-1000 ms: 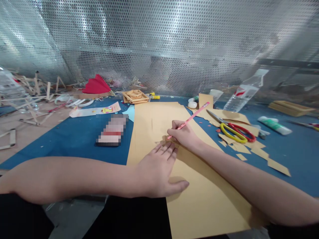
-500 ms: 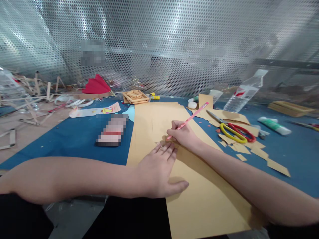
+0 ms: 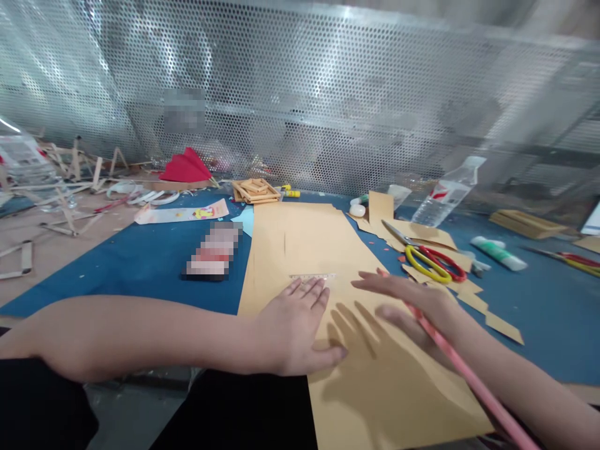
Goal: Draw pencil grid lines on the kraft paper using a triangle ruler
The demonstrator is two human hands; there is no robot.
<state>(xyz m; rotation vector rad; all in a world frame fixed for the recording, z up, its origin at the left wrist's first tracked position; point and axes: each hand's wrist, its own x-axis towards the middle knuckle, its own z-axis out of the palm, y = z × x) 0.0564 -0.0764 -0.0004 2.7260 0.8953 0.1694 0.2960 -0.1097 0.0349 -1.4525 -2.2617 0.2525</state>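
Note:
My left hand (image 3: pixel 295 325) lies flat on a long sheet of tan card (image 3: pixel 375 400), fingers spread. Its fingertips press on the lower edge of a short clear ruler (image 3: pixel 312 275). My right hand (image 3: pixel 422 306) hovers above the card to the right, with its fingers stretched out. A pink pencil (image 3: pixel 450 353) rests in it, held by the thumb side, its far end running down toward the wrist and forearm. The hand's shadow falls on the card. A thin dark slit or line (image 3: pixel 284 242) shows farther up the card.
Scissors with yellow and red handles (image 3: pixel 429 262) lie among card scraps (image 3: pixel 504 326) on the right, near a glue tube (image 3: pixel 499 253) and a tilted water bottle (image 3: pixel 447 190). A blurred-out phone-like object (image 3: pixel 213 250) lies left. Stick frames (image 3: pixel 257 190) stand behind.
My right hand has lifted off the ruler and moved right and toward me; the pencil has swung from pointing at the card to lying back along the forearm. My left hand stays on the ruler.

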